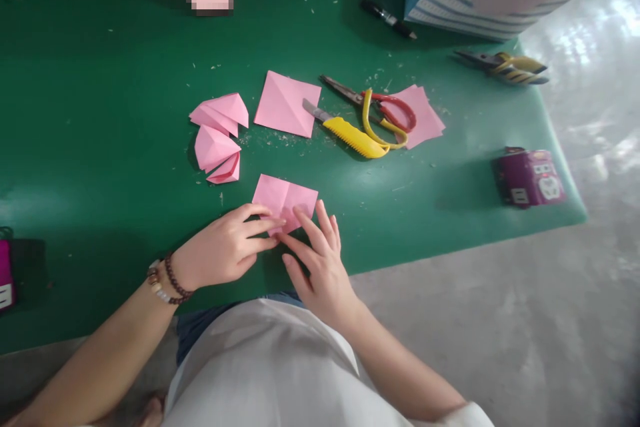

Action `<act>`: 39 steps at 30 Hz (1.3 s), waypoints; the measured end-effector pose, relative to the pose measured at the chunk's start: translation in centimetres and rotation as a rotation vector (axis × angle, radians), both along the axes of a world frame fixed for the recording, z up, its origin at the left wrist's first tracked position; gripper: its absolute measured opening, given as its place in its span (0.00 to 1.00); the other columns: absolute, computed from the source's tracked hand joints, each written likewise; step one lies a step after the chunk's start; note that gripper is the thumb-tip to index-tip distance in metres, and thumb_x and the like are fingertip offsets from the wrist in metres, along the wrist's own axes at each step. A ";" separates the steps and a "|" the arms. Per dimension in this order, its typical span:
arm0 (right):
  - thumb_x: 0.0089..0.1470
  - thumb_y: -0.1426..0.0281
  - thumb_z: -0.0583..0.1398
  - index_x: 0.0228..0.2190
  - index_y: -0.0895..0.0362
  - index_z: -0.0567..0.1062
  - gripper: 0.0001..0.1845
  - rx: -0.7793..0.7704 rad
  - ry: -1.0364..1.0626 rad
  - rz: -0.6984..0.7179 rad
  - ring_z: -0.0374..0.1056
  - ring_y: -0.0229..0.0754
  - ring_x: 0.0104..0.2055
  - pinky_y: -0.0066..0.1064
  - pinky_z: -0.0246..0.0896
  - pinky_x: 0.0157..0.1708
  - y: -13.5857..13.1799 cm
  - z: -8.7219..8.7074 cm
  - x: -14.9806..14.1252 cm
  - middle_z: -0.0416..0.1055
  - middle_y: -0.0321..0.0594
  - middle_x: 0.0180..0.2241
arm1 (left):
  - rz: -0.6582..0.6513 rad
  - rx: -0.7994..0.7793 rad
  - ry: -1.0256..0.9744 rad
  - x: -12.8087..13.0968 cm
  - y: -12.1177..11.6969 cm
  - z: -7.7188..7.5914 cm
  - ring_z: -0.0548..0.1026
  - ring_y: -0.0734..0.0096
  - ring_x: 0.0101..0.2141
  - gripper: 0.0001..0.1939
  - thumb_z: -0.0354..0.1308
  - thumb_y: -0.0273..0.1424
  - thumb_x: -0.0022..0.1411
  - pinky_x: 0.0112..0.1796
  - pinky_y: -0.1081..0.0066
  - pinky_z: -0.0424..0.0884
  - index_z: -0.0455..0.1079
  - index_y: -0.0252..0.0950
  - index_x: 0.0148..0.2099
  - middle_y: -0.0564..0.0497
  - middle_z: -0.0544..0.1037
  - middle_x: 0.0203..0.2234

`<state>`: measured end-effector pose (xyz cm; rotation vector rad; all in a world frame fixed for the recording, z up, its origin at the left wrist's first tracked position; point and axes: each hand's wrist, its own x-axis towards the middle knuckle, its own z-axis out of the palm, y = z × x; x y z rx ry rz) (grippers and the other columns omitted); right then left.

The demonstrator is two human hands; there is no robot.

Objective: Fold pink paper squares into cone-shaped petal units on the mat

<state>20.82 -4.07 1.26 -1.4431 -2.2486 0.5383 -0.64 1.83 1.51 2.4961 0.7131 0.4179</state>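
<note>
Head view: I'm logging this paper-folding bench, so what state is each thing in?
Creased pink sheet, flat, centre crease showing
Left hand, fingertips on the sheet
Right hand, fingertips on the sheet
Pink square, folded, flat
Folded pink pieces, loosely heaped
Yellow utility knife, blade extended
Scissors, blades closed

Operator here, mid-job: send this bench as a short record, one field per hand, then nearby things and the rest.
left hand: fingers on a folded pink paper sheet; dark beaded bracelets on the wrist
right hand: fingers on the same sheet
things: folded pink paper pieces; creased pink paper square
rest: yellow-handled utility knife; red-and-yellow scissors; loose pink paper sheets; green work mat
</note>
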 end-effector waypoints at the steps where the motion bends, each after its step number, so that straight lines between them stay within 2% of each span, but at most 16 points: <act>1: 0.63 0.70 0.54 0.51 0.57 0.75 0.18 -0.002 -0.009 0.003 0.38 0.65 0.70 0.69 0.48 0.60 0.1 0.0 0.1 0.59 0.51 0.63 | 0.002 -0.001 0.001 0.0 0.0 0.0 0.63 0.55 0.58 0.17 0.53 0.18 0.61 0.57 0.53 0.69 0.74 0.33 0.50 0.46 0.73 0.56; 7: 0.63 0.71 0.53 0.49 0.51 0.77 0.17 -0.013 -0.070 -0.056 0.36 0.63 0.71 0.69 0.44 0.61 0.0 0.2 0.8 0.56 0.45 0.65 | 0.001 -0.004 0.010 0.0 0.1 0.1 0.63 0.55 0.57 0.18 0.54 0.17 0.60 0.57 0.54 0.68 0.73 0.30 0.51 0.44 0.73 0.55; 14: 0.64 0.72 0.51 0.49 0.52 0.77 0.18 -0.009 -0.071 -0.145 0.36 0.61 0.71 0.68 0.43 0.62 0.2 -0.3 1.8 0.55 0.46 0.66 | 0.013 -0.012 0.014 0.1 0.0 0.2 0.63 0.55 0.57 0.18 0.52 0.17 0.61 0.57 0.55 0.68 0.74 0.32 0.50 0.46 0.74 0.54; 20: 0.65 0.72 0.52 0.48 0.52 0.77 0.17 0.016 -0.073 -0.206 0.40 0.61 0.71 0.68 0.44 0.62 0.5 -0.7 3.1 0.59 0.46 0.64 | 0.013 -0.011 0.005 0.0 0.0 0.1 0.63 0.56 0.58 0.19 0.52 0.16 0.60 0.56 0.54 0.69 0.74 0.33 0.50 0.47 0.73 0.55; 24: 0.64 0.71 0.54 0.46 0.53 0.76 0.14 0.130 -0.090 -0.246 0.47 0.61 0.69 0.66 0.49 0.61 1.4 -0.9 3.7 0.65 0.48 0.60 | 0.018 -0.036 -0.017 0.0 0.0 0.1 0.63 0.57 0.58 0.20 0.51 0.16 0.60 0.57 0.55 0.68 0.74 0.33 0.50 0.47 0.73 0.55; 28: 0.60 0.67 0.60 0.39 0.55 0.76 0.07 0.258 -0.115 -0.224 0.50 0.62 0.67 0.61 0.55 0.60 3.1 -1.2 3.0 0.68 0.51 0.55 | 0.027 -0.084 -0.021 0.1 0.0 0.3 0.63 0.58 0.58 0.24 0.50 0.16 0.58 0.58 0.56 0.67 0.69 0.35 0.56 0.47 0.73 0.55; 31: 0.59 0.68 0.61 0.33 0.56 0.73 0.04 0.299 -0.138 -0.172 0.52 0.61 0.67 0.59 0.56 0.60 3.8 -1.4 2.1 0.69 0.51 0.53 | 0.092 -0.135 0.007 0.1 -0.2 0.5 0.64 0.58 0.57 0.30 0.50 0.17 0.56 0.56 0.57 0.69 0.61 0.32 0.62 0.41 0.70 0.54; 34: 0.60 0.70 0.59 0.31 0.56 0.72 0.05 0.292 -0.142 -0.124 0.51 0.59 0.67 0.58 0.54 0.61 3.8 -1.4 1.3 0.68 0.50 0.53 | 0.137 -0.171 0.016 0.1 -0.4 0.7 0.65 0.58 0.56 0.33 0.50 0.17 0.55 0.56 0.58 0.70 0.57 0.30 0.64 0.39 0.68 0.54; 39: 0.60 0.68 0.60 0.28 0.55 0.72 0.08 0.285 -0.115 -0.091 0.52 0.57 0.67 0.56 0.52 0.62 2.9 -1.3 0.2 0.69 0.48 0.51 | 0.142 -0.165 0.009 0.3 -0.4 0.7 0.65 0.59 0.57 0.32 0.50 0.17 0.55 0.57 0.60 0.69 0.57 0.31 0.63 0.40 0.67 0.54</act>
